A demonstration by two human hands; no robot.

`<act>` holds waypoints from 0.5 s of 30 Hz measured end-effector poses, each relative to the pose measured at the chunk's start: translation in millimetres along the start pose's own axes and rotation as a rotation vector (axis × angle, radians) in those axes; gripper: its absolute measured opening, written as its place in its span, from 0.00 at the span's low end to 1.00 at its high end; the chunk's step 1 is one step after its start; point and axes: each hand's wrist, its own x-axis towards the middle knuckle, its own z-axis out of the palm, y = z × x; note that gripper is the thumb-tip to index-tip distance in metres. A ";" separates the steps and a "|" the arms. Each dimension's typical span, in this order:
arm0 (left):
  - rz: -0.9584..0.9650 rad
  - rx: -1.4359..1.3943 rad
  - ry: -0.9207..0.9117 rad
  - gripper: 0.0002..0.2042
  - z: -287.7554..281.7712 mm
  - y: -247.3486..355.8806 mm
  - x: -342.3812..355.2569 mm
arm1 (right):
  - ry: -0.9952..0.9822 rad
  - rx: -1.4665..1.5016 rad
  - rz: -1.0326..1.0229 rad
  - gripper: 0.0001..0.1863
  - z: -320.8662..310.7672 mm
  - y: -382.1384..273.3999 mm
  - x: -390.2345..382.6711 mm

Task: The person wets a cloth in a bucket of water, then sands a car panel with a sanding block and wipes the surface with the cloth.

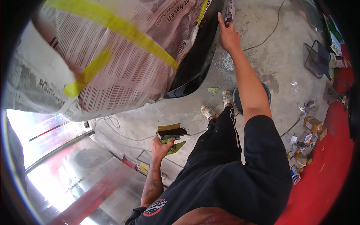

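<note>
Below and left of the black panel [198, 62], our left hand [161, 147] pinches a dark block [173, 132] and green cloth [176, 148]. The panel's long axis slants up rightward; nearer, by its right edge, our right hand [229, 36] is empty, index extended.

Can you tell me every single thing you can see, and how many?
Printed newspaper sheets: several, off-white and pinkish, upper left
Strips of tape: at least three, yellow, on the newspaper
Glossy curved panel: one, black, newspaper's right edge
Folded fabric cloth: one, green, left hand
Flat block: one, black, above the cloth
Thin sheet: one, tan, by the block
Round bucket: one, dark, behind the right forearm
Folding stool: one, blue-grey, right
Cardboard boxes: two, brown, right
Thin cables: several, dark, concrete floor
Clogs: two, cream, person's feet
Left hand: one, bare, holding the cloth
Right hand: one, bare, by the panel's edge
</note>
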 end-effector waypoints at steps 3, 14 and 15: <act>-0.026 0.066 -0.053 0.16 7.0 11.3 10.2 | 0.036 -0.015 -0.017 0.57 0.1 8.9 22.3; 0.056 0.108 -0.129 0.21 28.5 63.5 25.8 | -0.092 0.128 0.049 0.52 3.2 28.5 58.5; 0.079 0.087 -0.122 0.21 29.8 66.7 26.9 | -0.134 0.159 0.067 0.52 1.9 26.9 55.1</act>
